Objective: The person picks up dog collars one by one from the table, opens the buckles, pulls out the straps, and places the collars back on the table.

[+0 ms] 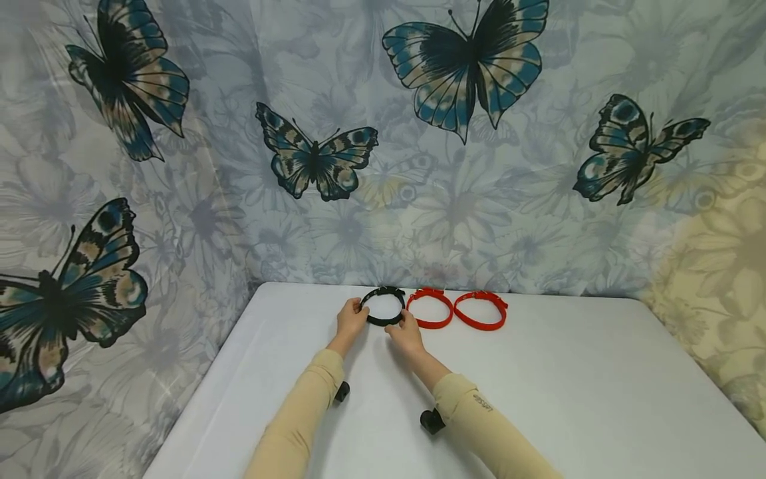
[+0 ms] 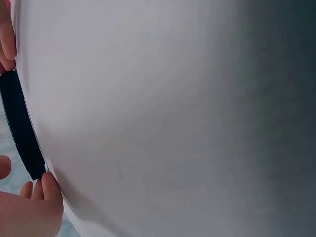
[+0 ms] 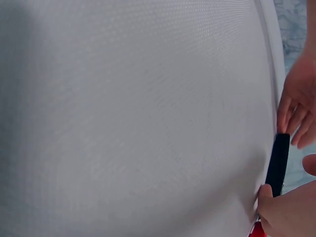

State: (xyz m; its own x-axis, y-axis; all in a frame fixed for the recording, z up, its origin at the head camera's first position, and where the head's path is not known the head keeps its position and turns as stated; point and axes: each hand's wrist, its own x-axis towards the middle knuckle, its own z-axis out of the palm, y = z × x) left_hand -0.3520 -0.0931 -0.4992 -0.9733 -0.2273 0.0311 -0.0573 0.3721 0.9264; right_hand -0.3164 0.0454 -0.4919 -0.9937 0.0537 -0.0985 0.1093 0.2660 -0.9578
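A black collar (image 1: 383, 321) with a buckle at its far side lies as a ring on the white table. My left hand (image 1: 352, 318) touches its left side. At the right front of the ring, my right hand (image 1: 408, 332) touches the band. The left wrist view shows the dark band (image 2: 22, 128) running between both hands, with the left thumb apart from it. In the right wrist view, the right fingers (image 3: 265, 191) rest against the band, and the right thumb stands off from it. Directly right of the black ring lies a red collar (image 1: 433, 324).
A second red collar (image 1: 481, 326) lies further right in the same row, close to the table's back edge. Behind the white table (image 1: 574, 386) hangs a cloth (image 1: 335, 239) printed with butterflies and flowers. Small black devices (image 1: 432, 421) sit at both wrists.
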